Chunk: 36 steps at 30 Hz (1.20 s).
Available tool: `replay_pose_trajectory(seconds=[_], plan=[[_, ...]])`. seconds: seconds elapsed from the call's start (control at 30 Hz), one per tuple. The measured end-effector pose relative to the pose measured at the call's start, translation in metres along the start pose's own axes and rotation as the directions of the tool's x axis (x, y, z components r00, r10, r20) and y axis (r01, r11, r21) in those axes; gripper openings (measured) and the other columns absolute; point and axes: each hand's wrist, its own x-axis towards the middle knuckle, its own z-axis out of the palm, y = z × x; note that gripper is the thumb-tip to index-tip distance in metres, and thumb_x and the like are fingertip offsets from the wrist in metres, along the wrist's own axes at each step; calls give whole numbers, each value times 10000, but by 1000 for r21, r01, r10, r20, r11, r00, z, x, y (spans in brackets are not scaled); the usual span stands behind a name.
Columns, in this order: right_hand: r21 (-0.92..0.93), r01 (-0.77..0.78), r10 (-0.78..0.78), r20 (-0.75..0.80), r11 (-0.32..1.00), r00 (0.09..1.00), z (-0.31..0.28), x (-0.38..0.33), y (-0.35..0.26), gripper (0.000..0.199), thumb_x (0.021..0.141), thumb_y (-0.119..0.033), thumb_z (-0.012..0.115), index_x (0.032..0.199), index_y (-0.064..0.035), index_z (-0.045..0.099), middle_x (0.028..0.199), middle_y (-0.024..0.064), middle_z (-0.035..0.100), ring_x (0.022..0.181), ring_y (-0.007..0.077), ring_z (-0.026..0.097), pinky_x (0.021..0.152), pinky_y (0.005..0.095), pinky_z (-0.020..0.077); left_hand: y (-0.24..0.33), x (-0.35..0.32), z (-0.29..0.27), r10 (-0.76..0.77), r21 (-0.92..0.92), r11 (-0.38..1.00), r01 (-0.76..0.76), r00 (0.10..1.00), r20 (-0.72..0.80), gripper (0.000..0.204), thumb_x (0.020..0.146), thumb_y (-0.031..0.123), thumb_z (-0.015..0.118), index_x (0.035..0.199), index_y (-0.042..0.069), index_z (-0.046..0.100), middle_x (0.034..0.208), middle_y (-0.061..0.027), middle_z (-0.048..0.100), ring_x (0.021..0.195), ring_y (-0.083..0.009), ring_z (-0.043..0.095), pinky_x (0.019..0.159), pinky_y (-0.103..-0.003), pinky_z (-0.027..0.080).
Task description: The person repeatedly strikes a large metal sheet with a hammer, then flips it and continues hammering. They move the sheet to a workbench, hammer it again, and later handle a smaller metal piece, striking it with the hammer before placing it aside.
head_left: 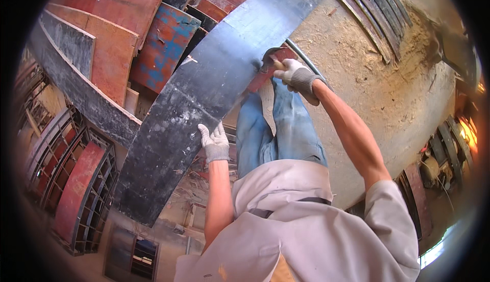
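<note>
A long, dark, gently curved panel (173, 124), scuffed with pale marks, slants across the view from far right to near left. My left hand (215, 143), in a white knitted glove, grips its near edge, the thumb lying on the face. At the panel's edge farther up, my gloved right hand (297, 78) is closed round the short, pale handle of a tool (278, 65). The tool's dark head end lies against the panel; its exact kind is unclear. A red board (263, 77) shows beneath that spot, above my legs.
Red and blue-stained boards (163, 42) lean in a stack at the far left. Curved red panels with metal ribs (76, 195) stand at the left. A metal pipe (309, 60) passes by my right hand. Curved strips (372, 11) lie on the dusty floor (388, 108).
</note>
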Motion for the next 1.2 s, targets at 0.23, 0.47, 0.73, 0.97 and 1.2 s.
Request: replay_pose_trajectory(seconds=[0.23,0.47,0.73,0.97,1.2], plan=[[89,69,-54,-164,994,985,-7,6,-4,537,970,-416,582,1235,49,600,842,192,705,611,294,700,567,420,561,2,-17,1,-58,86,996,37,964,260,639,875,334,850,1308,-58,589,1496,-170,558,1473,-263,446,1260,-439,385],[196,11,58,-341,981,938,-9,20,-10,539,963,-422,613,1216,53,603,886,227,713,668,282,731,626,411,594,2,-11,-1,-12,71,998,-2,980,199,562,886,315,844,1288,-19,637,1434,-146,619,1398,-276,532,1240,-437,418],[369,60,96,-390,927,916,9,27,7,420,975,-376,618,1150,6,614,801,134,698,536,210,643,497,384,519,4,-2,0,-19,-8,1000,19,999,33,577,914,309,820,1290,-66,596,1432,-194,598,1441,-281,484,1231,-457,428],[0,99,-87,-483,995,871,55,27,37,476,992,-434,625,1175,4,591,1042,328,712,1003,496,699,865,559,546,8,-7,-4,-52,-16,999,52,998,34,483,977,287,755,1267,-68,605,1390,-193,635,1405,-266,515,1206,-476,443],[41,115,-82,-470,992,879,62,16,29,469,1015,-406,594,1246,2,568,1092,306,718,1049,474,700,911,528,552,8,-20,0,-68,-14,998,68,998,5,486,964,224,774,1291,-75,573,1460,-200,563,1451,-288,464,1222,-491,426]])
